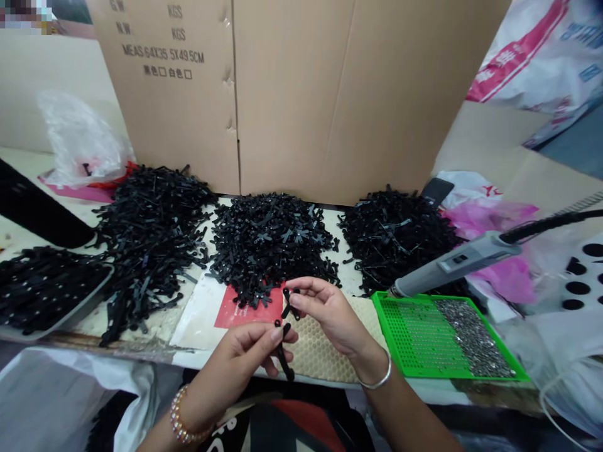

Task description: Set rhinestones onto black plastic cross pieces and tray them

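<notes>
My left hand [245, 355] pinches a long black plastic strip [284, 358] that slants down toward the table's front edge. My right hand [325, 311] pinches a small black plastic piece [289, 301] just above it; the two parts meet near the fingertips. Both hands hover over a cream honeycomb mat [325, 358]. Behind them lie three heaps of black plastic parts: a left heap [151, 232], a middle heap [271, 242] and a right heap [400, 242].
A green perforated tray [405, 339] with small silver screws [471, 336] sits to the right, with a grey electric screwdriver [452, 263] resting over it. A grey tray of black parts [42, 292] is at left. Cardboard [292, 94] walls the back. Plastic bags lie on both sides.
</notes>
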Motion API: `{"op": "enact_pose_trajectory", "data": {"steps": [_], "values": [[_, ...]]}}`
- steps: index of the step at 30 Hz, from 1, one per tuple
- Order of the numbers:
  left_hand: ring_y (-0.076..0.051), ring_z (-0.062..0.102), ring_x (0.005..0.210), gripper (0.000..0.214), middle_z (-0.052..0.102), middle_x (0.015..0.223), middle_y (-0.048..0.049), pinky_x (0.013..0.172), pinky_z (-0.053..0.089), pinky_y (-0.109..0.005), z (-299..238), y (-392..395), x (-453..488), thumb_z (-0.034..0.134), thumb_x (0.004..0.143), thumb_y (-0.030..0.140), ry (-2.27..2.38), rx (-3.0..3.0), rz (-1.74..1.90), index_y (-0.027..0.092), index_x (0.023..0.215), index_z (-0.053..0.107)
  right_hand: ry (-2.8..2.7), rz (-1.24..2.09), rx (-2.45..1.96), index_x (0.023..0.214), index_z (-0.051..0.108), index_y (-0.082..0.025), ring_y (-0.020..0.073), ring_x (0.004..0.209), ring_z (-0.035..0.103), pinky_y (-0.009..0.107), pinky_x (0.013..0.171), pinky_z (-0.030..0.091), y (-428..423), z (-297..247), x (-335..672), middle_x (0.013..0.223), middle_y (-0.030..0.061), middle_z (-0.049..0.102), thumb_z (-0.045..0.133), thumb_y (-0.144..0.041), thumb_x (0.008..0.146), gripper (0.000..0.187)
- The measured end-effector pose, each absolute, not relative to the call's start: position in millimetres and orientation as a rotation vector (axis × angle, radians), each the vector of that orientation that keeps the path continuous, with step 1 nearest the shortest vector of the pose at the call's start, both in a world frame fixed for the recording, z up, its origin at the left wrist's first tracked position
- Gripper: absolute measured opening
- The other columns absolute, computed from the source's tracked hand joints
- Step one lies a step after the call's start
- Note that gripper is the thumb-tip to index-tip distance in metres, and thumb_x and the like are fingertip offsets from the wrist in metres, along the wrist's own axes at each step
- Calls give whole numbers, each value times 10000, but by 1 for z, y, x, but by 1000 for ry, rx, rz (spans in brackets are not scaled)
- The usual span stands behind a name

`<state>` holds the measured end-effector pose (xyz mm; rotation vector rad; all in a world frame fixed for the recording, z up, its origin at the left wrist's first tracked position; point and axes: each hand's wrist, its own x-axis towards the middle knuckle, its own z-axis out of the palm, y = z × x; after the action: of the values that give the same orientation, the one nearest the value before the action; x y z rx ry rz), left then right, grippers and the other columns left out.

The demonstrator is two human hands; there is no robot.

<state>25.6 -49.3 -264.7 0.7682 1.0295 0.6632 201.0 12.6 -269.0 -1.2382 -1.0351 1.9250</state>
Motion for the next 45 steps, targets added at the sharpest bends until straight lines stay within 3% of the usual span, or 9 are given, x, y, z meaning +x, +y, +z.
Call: {"op": "enact_pose_trajectory", "data": {"steps": [26,33,45], "values": [[-136,594,693,401,672,887,-148,476,449,-163,-279,-32,34,603,824,471,914,624,643,77,883,656,-934,2137,-1194,1053,571,-123,6,701,529,102,630,464,23,-279,202,873,24,547,718,-357,720,432],[-135,586,676,426,647,825,-119,486,455,-178,-282,-33,37,569,843,493,977,644,645,82,904,662,-1026,2137,-1153,1103,519,-141,32,810,576,135,763,505,23,-281,209,968,40,572,730,-308,707,478],[-101,575,624,443,664,872,-115,573,503,-207,-279,-33,40,639,780,519,1008,522,624,88,880,662,-925,2027,-1204,1082,549,-130,33,811,559,120,717,503,14,-288,204,952,44,566,744,-307,685,476]]}}
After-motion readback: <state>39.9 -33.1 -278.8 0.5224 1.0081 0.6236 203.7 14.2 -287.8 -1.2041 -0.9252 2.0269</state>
